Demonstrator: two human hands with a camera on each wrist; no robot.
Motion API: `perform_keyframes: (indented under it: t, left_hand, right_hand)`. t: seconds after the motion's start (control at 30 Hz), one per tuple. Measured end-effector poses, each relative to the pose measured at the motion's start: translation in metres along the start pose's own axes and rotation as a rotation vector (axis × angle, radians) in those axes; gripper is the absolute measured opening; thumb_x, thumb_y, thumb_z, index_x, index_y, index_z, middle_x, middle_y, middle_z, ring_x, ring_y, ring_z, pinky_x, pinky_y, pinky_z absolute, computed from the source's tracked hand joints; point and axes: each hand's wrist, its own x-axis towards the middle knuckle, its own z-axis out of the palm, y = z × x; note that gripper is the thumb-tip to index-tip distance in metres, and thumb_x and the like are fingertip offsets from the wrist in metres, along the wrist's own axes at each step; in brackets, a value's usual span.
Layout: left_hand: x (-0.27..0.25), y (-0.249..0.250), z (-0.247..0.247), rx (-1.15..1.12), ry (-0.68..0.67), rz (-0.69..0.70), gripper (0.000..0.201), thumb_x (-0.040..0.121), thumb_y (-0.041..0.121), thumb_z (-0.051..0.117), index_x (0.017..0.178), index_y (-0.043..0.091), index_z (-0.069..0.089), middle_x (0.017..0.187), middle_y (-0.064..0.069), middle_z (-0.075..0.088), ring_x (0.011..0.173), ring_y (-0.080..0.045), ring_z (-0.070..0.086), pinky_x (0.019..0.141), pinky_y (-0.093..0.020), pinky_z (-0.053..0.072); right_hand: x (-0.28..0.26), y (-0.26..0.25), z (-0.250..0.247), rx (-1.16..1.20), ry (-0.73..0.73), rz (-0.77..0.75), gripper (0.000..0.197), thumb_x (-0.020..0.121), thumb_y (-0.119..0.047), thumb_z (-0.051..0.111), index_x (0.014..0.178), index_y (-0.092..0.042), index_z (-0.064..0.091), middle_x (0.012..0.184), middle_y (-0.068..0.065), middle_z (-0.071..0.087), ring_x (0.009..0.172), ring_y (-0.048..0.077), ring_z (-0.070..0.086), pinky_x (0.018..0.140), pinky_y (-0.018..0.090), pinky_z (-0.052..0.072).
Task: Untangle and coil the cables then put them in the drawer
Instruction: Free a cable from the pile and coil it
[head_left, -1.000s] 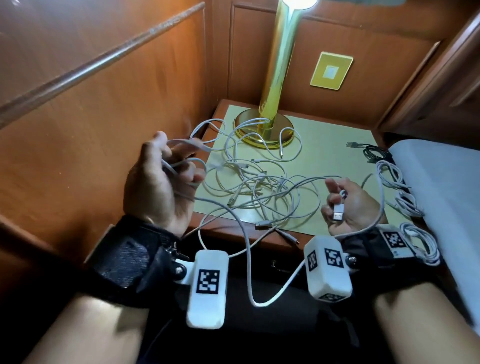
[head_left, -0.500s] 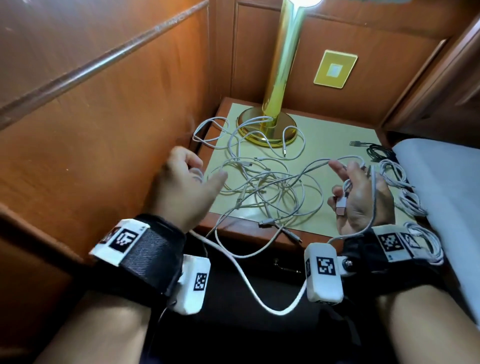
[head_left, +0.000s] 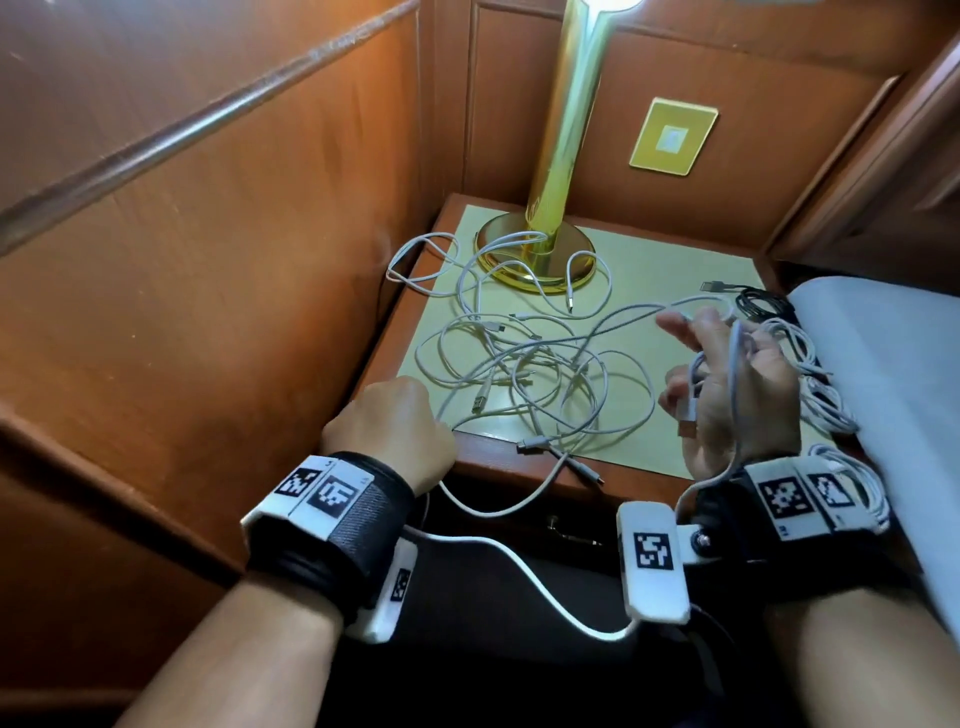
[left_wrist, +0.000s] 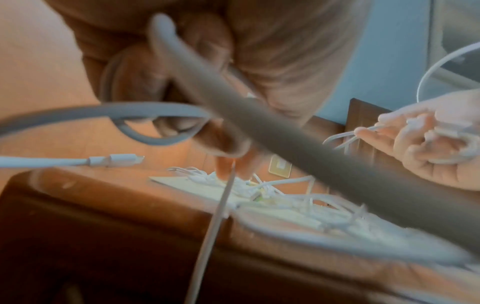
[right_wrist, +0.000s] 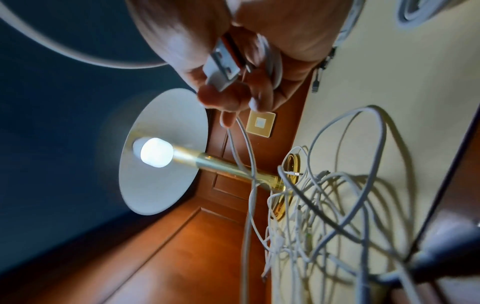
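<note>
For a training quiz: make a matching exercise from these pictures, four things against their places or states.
Things:
1. USB plug
2. black cable
3. lamp
4. white tangle

Places or states:
A. lit, at the nightstand's back
B. loose across the nightstand's middle
C. held in the right hand
D. bundled at the nightstand's right edge

Pairs: 1-C, 2-D, 3-A, 4-B

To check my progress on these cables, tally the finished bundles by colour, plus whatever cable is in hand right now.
White coiled bundles: 3
Black coiled bundle: 1
White cable held by left hand and right hand: 1
Total: 5
The strands in the loose tangle cannot be counted.
</note>
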Motion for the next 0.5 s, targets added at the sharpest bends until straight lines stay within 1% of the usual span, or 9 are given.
perform_keyframes:
  t: [0.07,0.13,0.17,0.2,0.27,0.3,0.4,0.43,0.5]
  left_hand:
    - [0.003,0.000,-0.008,-0.172,0.039,0.010,0.024,0.083,0.029,0.064,0.070,0.010,0.059,0.072,-0.004,0.060,0.072,-0.030,0.057,0.059,-0.029,0.042]
    - [0.005,-0.001,-0.017,-0.502,0.052,0.037,0.029,0.082,0.025,0.075,0.064,0.005,0.063,0.058,-0.002,0.057,0.057,-0.023,0.051,0.051,-0.026,0.035]
    - [0.005,0.000,-0.022,-0.703,0.030,0.039,0.029,0.082,0.023,0.078,0.064,0.003,0.065,0.052,0.000,0.053,0.050,-0.017,0.045,0.048,-0.024,0.033]
    - [0.004,0.000,-0.026,-0.884,-0.006,0.034,0.027,0.082,0.020,0.079,0.067,0.001,0.067,0.048,0.003,0.049,0.045,-0.013,0.038,0.045,-0.022,0.031]
    - [0.002,0.001,-0.033,-1.133,-0.080,0.030,0.023,0.082,0.018,0.078,0.074,-0.002,0.068,0.043,0.007,0.040,0.040,-0.009,0.029,0.042,-0.022,0.024]
    - [0.001,0.001,-0.035,-1.210,-0.100,0.038,0.024,0.080,0.018,0.078,0.077,-0.003,0.069,0.043,0.008,0.036,0.040,-0.010,0.026,0.044,-0.024,0.020]
    - [-0.001,0.004,-0.039,-1.310,-0.111,0.073,0.033,0.070,0.023,0.080,0.082,-0.006,0.070,0.046,0.002,0.033,0.043,-0.014,0.020,0.047,-0.030,0.013]
    - [-0.002,0.006,-0.039,-1.315,-0.120,0.090,0.036,0.069,0.023,0.080,0.083,-0.008,0.069,0.047,0.001,0.031,0.043,-0.013,0.019,0.046,-0.028,0.011]
    - [-0.005,0.011,-0.038,-1.314,-0.138,0.125,0.042,0.070,0.020,0.079,0.089,-0.015,0.065,0.046,0.003,0.031,0.038,-0.012,0.020,0.041,-0.020,0.014]
  right_hand:
    - [-0.005,0.003,0.002,-0.124,-0.130,-0.009,0.014,0.098,-0.021,0.062,0.089,-0.020,0.052,0.083,0.004,0.075,0.038,0.013,0.041,0.037,0.019,0.027]
    - [-0.015,0.007,0.006,-0.272,-0.302,-0.041,0.013,0.095,-0.019,0.066,0.085,-0.017,0.058,0.076,0.005,0.071,0.039,0.013,0.045,0.034,0.018,0.031]
    - [-0.021,0.010,0.009,-0.335,-0.388,-0.073,0.012,0.093,-0.016,0.068,0.084,-0.014,0.061,0.073,0.005,0.070,0.041,0.011,0.049,0.036,0.019,0.037]
    - [-0.027,0.014,0.012,-0.396,-0.469,-0.112,0.011,0.091,-0.013,0.070,0.083,-0.013,0.064,0.072,0.003,0.070,0.045,0.008,0.055,0.041,0.020,0.043]
    - [-0.037,0.022,0.016,-0.521,-0.615,-0.186,0.007,0.087,-0.015,0.075,0.086,-0.018,0.069,0.073,0.001,0.070,0.058,0.011,0.066,0.056,0.030,0.055]
    - [-0.042,0.026,0.018,-0.578,-0.691,-0.202,0.008,0.086,-0.019,0.077,0.090,-0.021,0.071,0.072,-0.001,0.069,0.061,0.014,0.067,0.061,0.034,0.056]
    - [-0.054,0.033,0.024,-0.657,-0.854,-0.220,0.026,0.078,-0.033,0.084,0.100,-0.029,0.071,0.064,-0.006,0.060,0.055,0.010,0.056,0.058,0.026,0.048]
    - [-0.058,0.035,0.026,-0.662,-0.868,-0.238,0.029,0.075,-0.036,0.086,0.099,-0.030,0.071,0.066,-0.005,0.061,0.056,0.010,0.056,0.058,0.025,0.047]
    - [-0.061,0.037,0.033,-0.695,-0.872,-0.314,0.020,0.077,-0.034,0.085,0.089,-0.027,0.070,0.070,-0.006,0.065,0.059,0.003,0.058,0.059,0.018,0.045]
